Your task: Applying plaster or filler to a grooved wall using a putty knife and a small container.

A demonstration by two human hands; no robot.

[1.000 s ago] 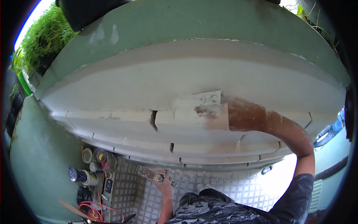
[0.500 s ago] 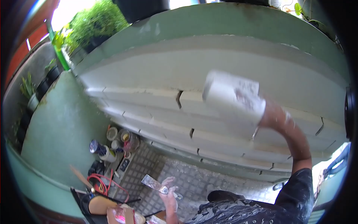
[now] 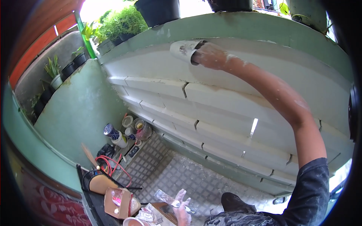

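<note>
My right arm [image 3: 271, 90] reaches up across the wall. My right hand [image 3: 211, 56] is closed on the edge of a curved white sheet [image 3: 181, 51], perhaps plastic, with grey smears on it. The sheet lies against the upper white part of the wall [image 3: 241, 64], just under the green ledge [image 3: 211, 26]. Some of my fingers are hidden inside its curl. Low in the view, my left hand [image 3: 182, 208], dusted white, holds a putty knife [image 3: 166, 197] with a broad smeared blade pointing left. Its handle is mostly hidden by the hand.
Potted plants [image 3: 122, 24] and black pots [image 3: 158, 11] line the ledge. Stepped white blocks [image 3: 226, 98] jut from the wall below. Tubs and cans [image 3: 120, 139] stand in the left corner by a red hose [image 3: 109, 165]. An open cardboard box [image 3: 113, 201] sits at the lower left.
My right hand has moved up and left with the white sheet, from in front of the blocks to the wall under the ledge. The putty knife stays in my left hand, and the view has shifted.
</note>
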